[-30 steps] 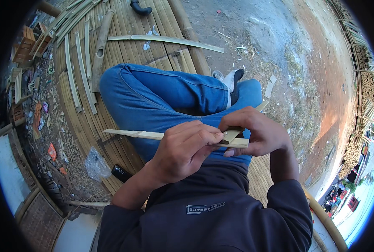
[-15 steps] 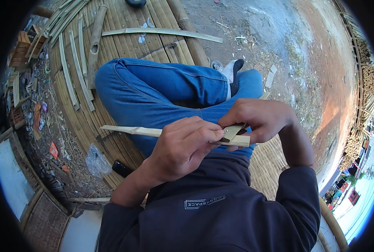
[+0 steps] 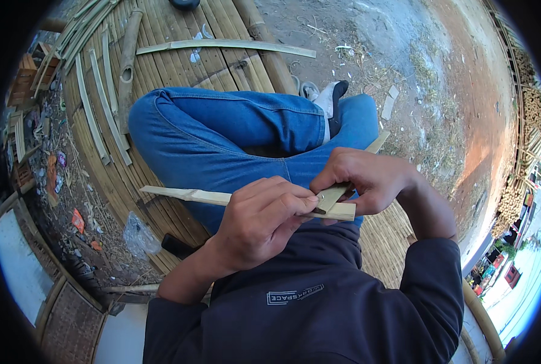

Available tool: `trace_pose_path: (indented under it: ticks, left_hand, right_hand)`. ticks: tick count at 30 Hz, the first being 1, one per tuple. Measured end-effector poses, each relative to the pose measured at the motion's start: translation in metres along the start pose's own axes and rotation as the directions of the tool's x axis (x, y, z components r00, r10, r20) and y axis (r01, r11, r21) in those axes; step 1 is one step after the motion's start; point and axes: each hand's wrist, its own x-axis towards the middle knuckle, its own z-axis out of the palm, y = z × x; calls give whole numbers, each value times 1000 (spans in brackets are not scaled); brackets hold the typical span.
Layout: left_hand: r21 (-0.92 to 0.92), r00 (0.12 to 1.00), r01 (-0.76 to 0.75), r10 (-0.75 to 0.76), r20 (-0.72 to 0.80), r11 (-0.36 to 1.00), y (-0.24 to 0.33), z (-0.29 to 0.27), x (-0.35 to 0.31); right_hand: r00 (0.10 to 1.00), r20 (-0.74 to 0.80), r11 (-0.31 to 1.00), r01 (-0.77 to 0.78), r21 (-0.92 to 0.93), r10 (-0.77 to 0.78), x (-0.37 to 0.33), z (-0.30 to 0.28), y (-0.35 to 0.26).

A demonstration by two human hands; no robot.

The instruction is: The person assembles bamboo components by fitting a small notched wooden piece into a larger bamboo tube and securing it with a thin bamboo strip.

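Note:
My left hand (image 3: pixel 255 221) is closed round a long pale bamboo strip (image 3: pixel 191 194), which lies across my lap. Its narrowed end points left, and its squared end (image 3: pixel 345 212) comes out past my fingers on the right. My right hand (image 3: pixel 367 179) grips a second flat, bamboo-coloured piece (image 3: pixel 377 143) set at a slant across the strip. Where the two cross, by my left fingertips, a small dark tip shows; I cannot make out whether it is a blade. My right fingers partly hide the crossing.
I sit cross-legged on a slatted bamboo platform (image 3: pixel 167 67). Loose strips (image 3: pixel 92 115), a bamboo pole (image 3: pixel 126 73) and a long strip (image 3: pixel 228 43) lie ahead. Near my left elbow are a black phone (image 3: pixel 177 246) and a clear plastic bag (image 3: pixel 140 235). Littered ground borders the platform.
The slanted piece in my right hand has turned and slid, so more of it shows beyond my hand and the dark tip is plainer. The left hand keeps its hold.

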Motion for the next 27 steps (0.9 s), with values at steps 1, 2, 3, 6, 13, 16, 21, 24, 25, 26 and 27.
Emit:
trace_pose_path:
  ticks: [1,2,3,6,13,16,21,24,25,26,27]
  left_hand:
    - [-1,1000,-1,1,0,1000,0,0,0]
    - [4,1000,0,0,4,1000,-1,1,0]
    - [10,1000,3,-3,8,1000,-2,2,-1]
    - [38,1000,11,-11,-3,999,-1,7,-1]
    - [75,997,75,-77,21,994,2,11,10]
    - [93,992,105,-111,68,990,3,11,15]
    - [107,992,78,-88,89,991,-1,16,15]
    - [90,994,69,-76,78,994,-2,15,16]
    - [93,994,67,-74,79,993,-3,15,17]
    - [85,995,82,-86,47,993,-3,16,18]
    - [75,995,96,-98,14,993,-3,16,18]
  right_hand:
    - [1000,6,1000,11,-17,-11,-1,0,1]
    - [1000,5,1000,10,-18,-10,-2,1,1]
    - [1000,1,1000,-6,10,6,-3,2,2]
    - [999,-22,997,-25,74,26,-7,4,-1]
    - [996,-85,995,-26,93,34,-14,1,3]
    - [992,-119,995,-24,95,35,-20,2,10]
    - [971,-237,999,26,43,-15,-26,9,18]
    - [940,-328,991,50,-121,-87,-31,10,21]
    - [922,-358,968,62,-244,-149,-34,10,22]
    - [921,-358,967,65,-246,-153,-37,9,22]
    - [911,-385,959,35,-281,-146,-41,9,22]
